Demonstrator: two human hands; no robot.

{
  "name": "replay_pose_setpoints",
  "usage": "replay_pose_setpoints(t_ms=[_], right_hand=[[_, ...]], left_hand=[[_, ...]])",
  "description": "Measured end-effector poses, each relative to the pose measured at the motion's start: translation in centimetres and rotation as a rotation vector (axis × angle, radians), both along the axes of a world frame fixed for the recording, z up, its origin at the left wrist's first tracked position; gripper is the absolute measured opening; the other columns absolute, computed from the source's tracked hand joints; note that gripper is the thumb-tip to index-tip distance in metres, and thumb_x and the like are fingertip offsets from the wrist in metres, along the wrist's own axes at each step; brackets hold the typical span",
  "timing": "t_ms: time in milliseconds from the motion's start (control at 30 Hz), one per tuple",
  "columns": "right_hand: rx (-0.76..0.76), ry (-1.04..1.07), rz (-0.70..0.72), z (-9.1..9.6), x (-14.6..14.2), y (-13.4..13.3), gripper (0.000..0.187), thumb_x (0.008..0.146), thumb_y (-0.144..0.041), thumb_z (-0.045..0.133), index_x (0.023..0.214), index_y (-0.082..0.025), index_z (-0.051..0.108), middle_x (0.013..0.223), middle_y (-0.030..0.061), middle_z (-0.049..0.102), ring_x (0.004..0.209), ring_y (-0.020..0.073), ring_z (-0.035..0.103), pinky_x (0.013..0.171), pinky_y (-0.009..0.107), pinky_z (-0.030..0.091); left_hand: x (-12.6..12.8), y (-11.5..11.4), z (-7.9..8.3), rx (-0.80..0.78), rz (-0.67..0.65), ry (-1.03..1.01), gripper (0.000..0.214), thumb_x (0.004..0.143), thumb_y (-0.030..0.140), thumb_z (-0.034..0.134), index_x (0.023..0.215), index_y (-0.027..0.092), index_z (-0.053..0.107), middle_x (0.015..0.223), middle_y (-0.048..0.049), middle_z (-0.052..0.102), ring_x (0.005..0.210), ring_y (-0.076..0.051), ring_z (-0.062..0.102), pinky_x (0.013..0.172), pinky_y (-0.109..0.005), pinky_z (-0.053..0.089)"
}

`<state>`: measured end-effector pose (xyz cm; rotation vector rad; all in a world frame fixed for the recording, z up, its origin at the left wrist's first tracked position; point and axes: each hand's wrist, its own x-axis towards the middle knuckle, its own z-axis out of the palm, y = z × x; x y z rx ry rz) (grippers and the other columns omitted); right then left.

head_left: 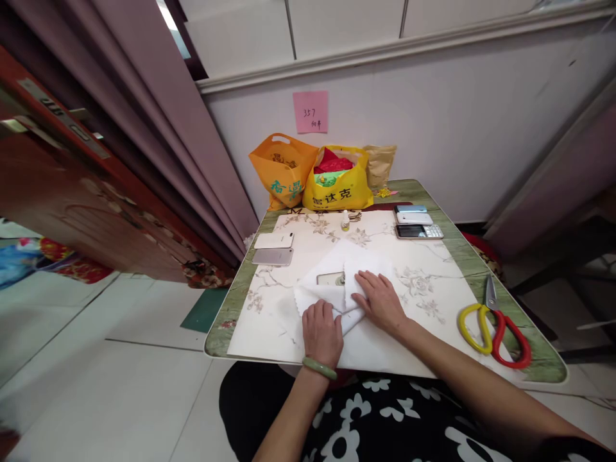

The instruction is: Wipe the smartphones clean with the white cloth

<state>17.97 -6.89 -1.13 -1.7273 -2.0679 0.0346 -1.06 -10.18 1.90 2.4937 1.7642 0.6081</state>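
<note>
**Green-edged bench by a pale wall: two hands resting on a folded cloth**

Pale wall panelling is rising behind a small green-edged bench (464,251), which is carrying a white flower-printed mat (269,321). At the mat's middle a soft white cloth (366,263) is lying folded over a pale, flat phone (330,278), whose top is peeking out.

The left hand (321,333), wearing a green bangle (319,367), is bending its fingers (315,311) over the cloth's near fold; whether they are pinching it cannot be told. The right hand (381,303) is lying flat on the cloth, its fingers (368,282) spread and gripping nothing.

Yellow-and-red-handled scissors (491,328) are lying well to the right. Two slim phones (273,249) are sitting to the left, and an orange bag (282,170) and a yellow bag (337,186) are leaning against the wall.
</note>
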Motion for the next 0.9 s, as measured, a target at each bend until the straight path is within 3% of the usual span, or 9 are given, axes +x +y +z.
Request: replay_pose_setpoints(t_ms=[133,267,467,567,733,900], right_hand=[[-0.087,-0.068,0.047,0.1,-0.1,1.7,0.053,0.096,-0.044,0.038,0.142,-0.018,0.041,0.146,0.0098,0.044,0.138,0.0271,0.033,0.113,0.052,0.016],[-0.137,-0.085,0.135,0.2,0.3,3.0,0.057,0.096,-0.049,0.037,0.146,-0.020,0.035,0.149,0.0086,0.039,0.139,0.0259,0.032,0.113,0.052,0.017],[-0.067,-0.108,0.157,-0.9,0.5,3.1,0.051,0.098,-0.041,0.035,0.145,-0.021,0.036,0.150,0.0069,0.038,0.139,0.0246,0.031,0.113,0.052,0.017],[-0.055,-0.136,0.218,-1.1,0.8,3.0,0.050,0.097,-0.035,0.036,0.145,-0.021,0.037,0.150,0.0064,0.037,0.140,0.0239,0.031,0.113,0.051,0.017],[-0.083,-0.168,0.255,-0.9,1.6,3.2,0.059,0.094,-0.034,0.039,0.149,-0.017,0.027,0.153,0.0107,0.030,0.140,0.0242,0.030,0.110,0.049,0.026],[0.012,-0.110,0.299,-0.9,1.4,3.0,0.049,0.095,-0.033,0.041,0.142,-0.018,0.042,0.146,0.0110,0.044,0.136,0.0249,0.038,0.111,0.050,0.027]], left_hand=[[-0.6,0.5,-0.5,0.013,-0.004,0.007,0.033,0.088,0.021,0.050,0.119,0.013,0.054,0.120,-0.0143,0.060,0.112,-0.030,0.053,0.101,-0.048,0.038],[-1.1,1.3,-1.3,0.004,-0.022,-0.016,0.041,0.093,0.023,0.039,0.132,0.013,0.047,0.135,-0.0153,0.053,0.133,-0.029,0.040,0.112,-0.052,0.026],[-0.4,4.9,-1.4,-0.245,-0.156,-0.053,0.057,0.094,0.031,0.038,0.146,0.012,0.028,0.154,-0.0165,0.028,0.144,-0.028,0.023,0.112,-0.051,0.028],[0.3,7.2,-1.2,-0.313,-0.245,-0.009,0.066,0.092,0.044,0.042,0.148,0.015,0.025,0.157,-0.0144,0.020,0.144,-0.029,0.019,0.114,-0.056,0.021],[0.1,9.1,-1.4,-0.289,-0.296,0.006,0.086,0.083,0.063,0.049,0.150,0.016,0.020,0.157,-0.0153,0.020,0.146,-0.029,0.013,0.116,-0.057,0.009],[-0.1,8.4,-2.0,-0.246,-0.355,-0.060,0.062,0.089,0.042,0.051,0.143,0.016,0.036,0.151,-0.0128,0.035,0.143,-0.025,0.025,0.118,-0.051,0.015]])
